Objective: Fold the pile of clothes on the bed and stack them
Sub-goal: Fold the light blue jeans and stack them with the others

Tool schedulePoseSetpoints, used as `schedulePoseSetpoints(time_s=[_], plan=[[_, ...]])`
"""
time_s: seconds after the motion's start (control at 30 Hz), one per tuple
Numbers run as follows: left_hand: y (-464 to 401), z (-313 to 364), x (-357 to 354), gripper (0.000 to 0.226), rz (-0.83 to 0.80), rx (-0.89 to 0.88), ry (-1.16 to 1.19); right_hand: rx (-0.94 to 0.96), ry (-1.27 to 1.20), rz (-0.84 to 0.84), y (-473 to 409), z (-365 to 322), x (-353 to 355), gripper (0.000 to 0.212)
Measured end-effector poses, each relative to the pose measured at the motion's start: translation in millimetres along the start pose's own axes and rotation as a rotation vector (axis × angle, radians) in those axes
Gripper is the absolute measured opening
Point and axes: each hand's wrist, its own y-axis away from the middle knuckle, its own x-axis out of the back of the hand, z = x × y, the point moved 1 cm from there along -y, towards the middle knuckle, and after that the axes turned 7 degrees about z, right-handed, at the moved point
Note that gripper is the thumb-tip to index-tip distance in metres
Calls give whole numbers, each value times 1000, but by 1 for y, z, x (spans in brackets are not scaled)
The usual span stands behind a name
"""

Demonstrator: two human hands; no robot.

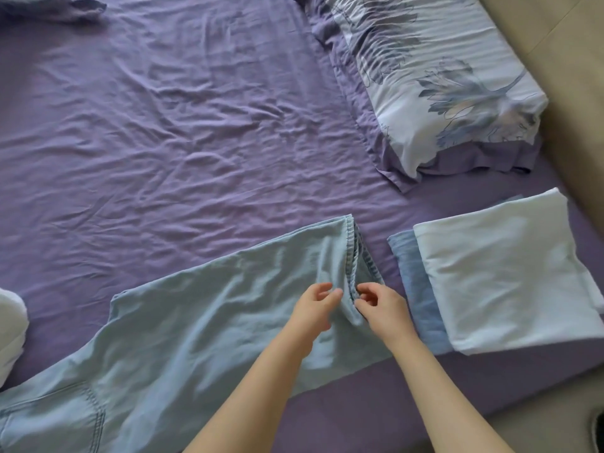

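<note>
Light blue denim trousers (202, 325) lie stretched across the purple bed sheet (183, 132), legs toward the right, a back pocket at the lower left. My left hand (315, 308) rests on the leg just left of the hem, fingers loosely bent. My right hand (379, 305) pinches the stitched hem edge of the trouser leg. To the right sits a stack of folded clothes: a white folded piece (503, 276) on top of a blue folded piece (415, 282).
A flower-printed pillow (434, 76) lies at the upper right. White cloth (9, 331) shows at the left edge, and a crumpled bluish garment (62, 8) lies at the top left. The bed's near edge runs along the lower right, with beige floor (555, 420) beyond.
</note>
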Motion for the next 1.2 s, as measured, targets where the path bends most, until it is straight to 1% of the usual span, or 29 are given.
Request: schedulePoseSetpoints(time_s=[0.07, 0.1, 0.17, 0.2, 0.23, 0.27, 0.33, 0.37, 0.43, 0.5, 0.53, 0.6, 0.67, 0.7, 0.77, 0.8, 0.83, 0.87, 0.9, 0.93, 0.97, 1.0, 1.03, 1.07, 1.1, 1.13, 1.2], plan=[[0, 1, 6, 52, 2, 8, 42, 74, -115, -54, 19, -16, -7, 28], [0, 2, 10, 51, 14, 10, 46, 103, -168, -85, 30, -24, -13, 25], [0, 3, 22, 35, 67, -5, 61, 181, -228, -132, 49, -40, -29, 20], [2, 3, 27, 25, 104, -16, 69, 223, -219, -137, 57, -46, -37, 20], [3, 3, 33, 16, 132, -24, 73, 255, -200, -125, 63, -51, -44, 21], [3, 3, 39, 13, 147, -28, 72, 272, -196, -94, 68, -53, -48, 22], [4, 2, 48, 17, 154, -28, 92, 286, -239, -10, 73, -52, -49, 24], [3, 1, 51, 19, 158, -28, 112, 278, -249, 10, 73, -48, -46, 29], [0, -2, 58, 20, 194, -23, 143, 268, -140, -1, 68, -34, -37, 46], [-5, -6, 71, 20, 310, -33, 124, 284, 140, -20, 54, -12, -27, 62], [-8, -8, 82, 22, 390, -54, 93, 287, 296, -28, 46, 0, -21, 66], [-12, -13, 112, 21, 527, -94, 46, 249, 527, -33, 30, 20, -9, 70], [-12, -16, 145, 18, 611, -106, -10, 204, 661, -36, 19, 36, -2, 67], [-13, -17, 160, 20, 648, -109, -61, 201, 687, -35, 15, 43, -2, 61], [-13, -16, 181, 25, 739, -127, -196, 233, 643, -15, 12, 50, -3, 41], [-11, -15, 185, 28, 813, -141, -300, 248, 587, 5, 12, 52, -4, 31], [-8, -14, 183, 32, 896, -183, -429, 264, 530, 23, 12, 53, -4, 25], [-1, -13, 174, 34, 954, -289, -559, 281, 484, 38, 12, 53, -4, 22], [5, -14, 159, 33, 953, -458, -656, 289, 446, 49, 12, 53, -5, 21], [10, -16, 138, 30, 865, -644, -722, 292, 413, 56, 12, 51, -5, 21], [14, -18, 114, 27, 703, -812, -778, 293, 397, 55, 13, 48, -4, 22], [13, -24, 91, 27, 497, -917, -881, 304, 409, 47, 13, 46, -3, 25], [12, -30, 71, 30, 276, -943, -1043, 326, 449, 34, 12, 46, 1, 28], [10, -38, 56, 34, 98, -890, -1220, 358, 504, 29, 10, 46, 7, 30], [5, -45, 49, 36, 3, -816, -1369, 393, 560, 42, 6, 45, 17, 31], [0, -50, 48, 37, -26, -759, -1455, 429, 601, 71, 1, 45, 28, 31], [-6, -53, 55, 36, 53, -719, -1462, 472, 671, 101, -9, 47, 49, 33]])
